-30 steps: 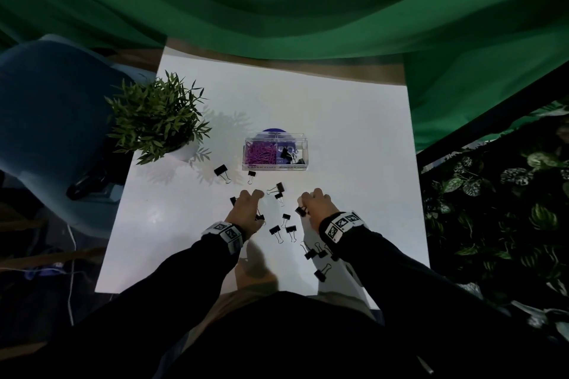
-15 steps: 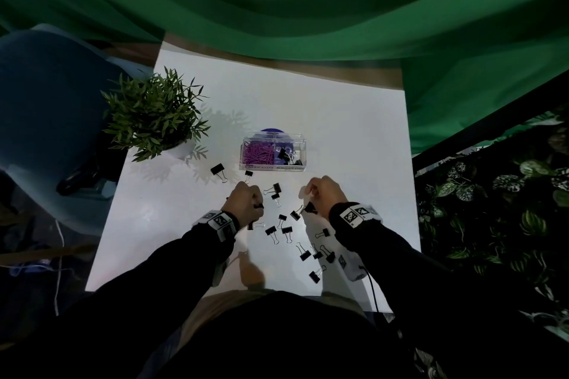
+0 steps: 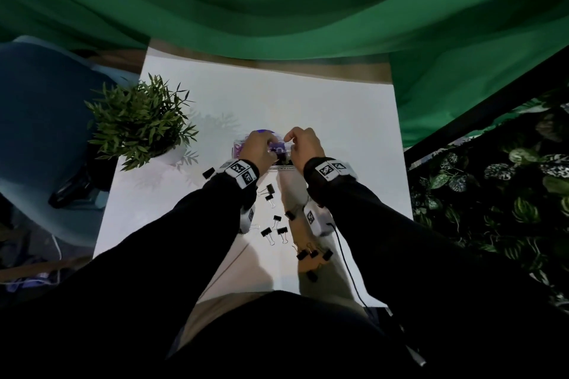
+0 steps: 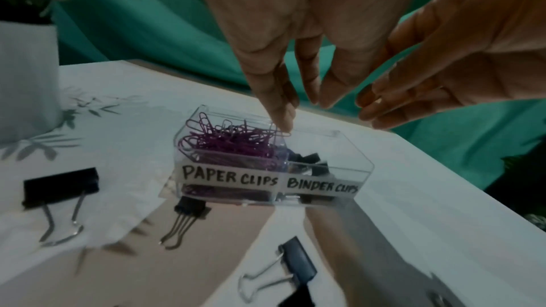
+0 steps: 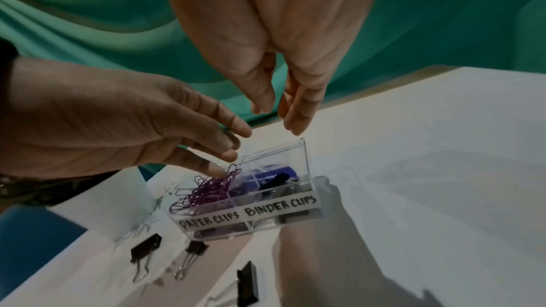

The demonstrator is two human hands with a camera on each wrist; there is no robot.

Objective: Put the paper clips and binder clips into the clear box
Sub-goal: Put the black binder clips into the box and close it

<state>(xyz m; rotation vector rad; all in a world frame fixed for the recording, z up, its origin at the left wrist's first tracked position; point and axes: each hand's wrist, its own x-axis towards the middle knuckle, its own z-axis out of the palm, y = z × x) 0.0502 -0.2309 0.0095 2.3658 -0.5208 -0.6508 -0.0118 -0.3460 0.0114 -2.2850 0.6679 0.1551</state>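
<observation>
The clear box [image 4: 274, 162] at frame centre carries hand-lettered strips: "PAPER CLIPS" over the purple paper clips [image 4: 230, 141], "BINDER CLIPS" over the few black ones inside. It sits on a white table [image 3: 323, 108] backed by green cloth [image 3: 277, 9] (a potted plant [image 3: 138, 120] stands upper left). Both the left hand [image 4: 283, 39] and right hand [image 5: 280, 39] hover above it, fingers loose, holding nothing. Loose binder clips [image 3: 274, 228] lie scattered lower in frame.

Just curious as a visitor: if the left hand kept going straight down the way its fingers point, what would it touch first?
Most likely the heap of purple paper clips in the clear box. The left hand hangs just above that compartment, fingers pointing down at the topmost clip; whether they already touch is unclear.
</observation>
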